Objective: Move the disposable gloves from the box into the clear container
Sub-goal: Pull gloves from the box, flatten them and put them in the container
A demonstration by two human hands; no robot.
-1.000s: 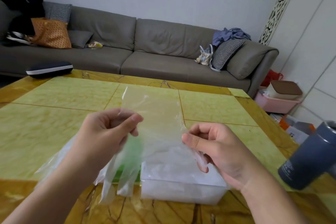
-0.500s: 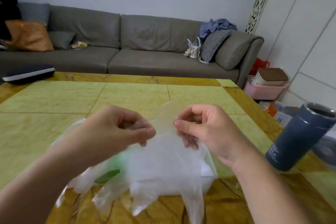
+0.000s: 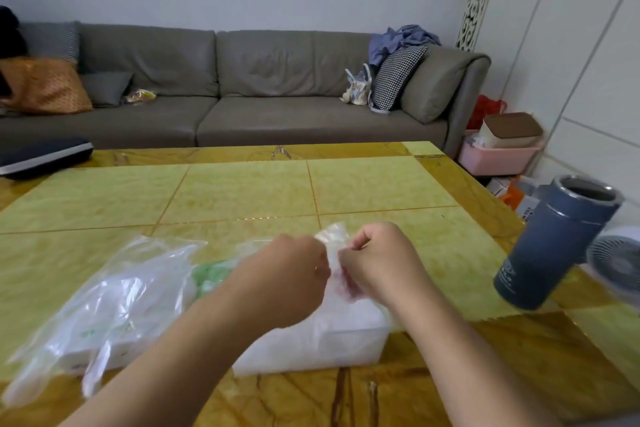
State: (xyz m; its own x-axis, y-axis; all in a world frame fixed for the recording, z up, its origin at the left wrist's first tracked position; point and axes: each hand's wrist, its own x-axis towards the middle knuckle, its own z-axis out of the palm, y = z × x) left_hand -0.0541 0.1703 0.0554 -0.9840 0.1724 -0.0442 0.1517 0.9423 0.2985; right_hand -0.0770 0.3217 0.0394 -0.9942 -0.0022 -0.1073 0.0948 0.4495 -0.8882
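Both fists curled | left hand [image 3: 289,270], right hand [image 3: 375,262] pinch glove [image 3: 333,239]

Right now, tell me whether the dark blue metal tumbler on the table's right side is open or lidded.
Open. The dark blue metal tumbler shows a bare steel rim and a dark interior at its top, with no lid on it. Whether it holds liquid cannot be told.

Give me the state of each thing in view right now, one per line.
left hand: fingers curled, pinching the glove
right hand: fingers curled, pinching the same glove
glove: bunched between both hands, above the container
container: open, holding white gloves
box: lying flat, loose gloves draped over it
loose gloves: spread out, not in the container
tumbler: upright, lid off
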